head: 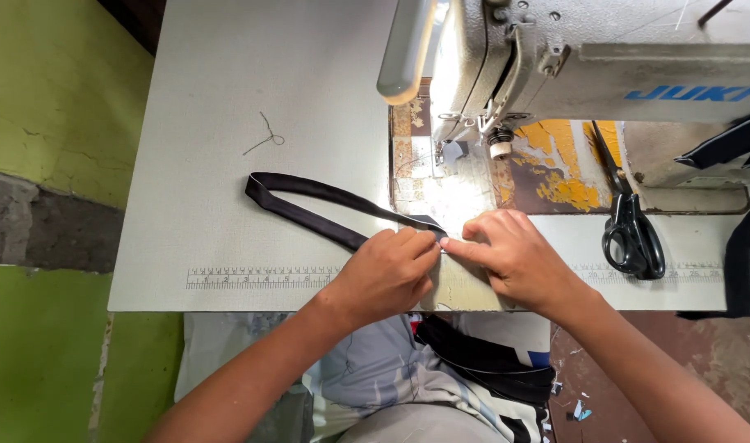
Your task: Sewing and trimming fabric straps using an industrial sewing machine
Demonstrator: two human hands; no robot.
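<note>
A black fabric strap (309,201) lies looped on the pale sewing table (227,82), its fold at the left and its two ends running right toward my hands. My left hand (387,275) pinches the strap's end near the table's front edge. My right hand (510,254) meets it fingertip to fingertip and pinches the same end from the right. Both hands sit just in front of the grey sewing machine (588,57), below its needle and presser foot (455,152).
Black scissors (629,226) lie on the table right of my right hand. A loose thread (266,138) rests at the back left. A printed ruler strip (260,277) runs along the front edge. Dark fabric (740,205) hangs at the right; more cloth lies on my lap (440,369).
</note>
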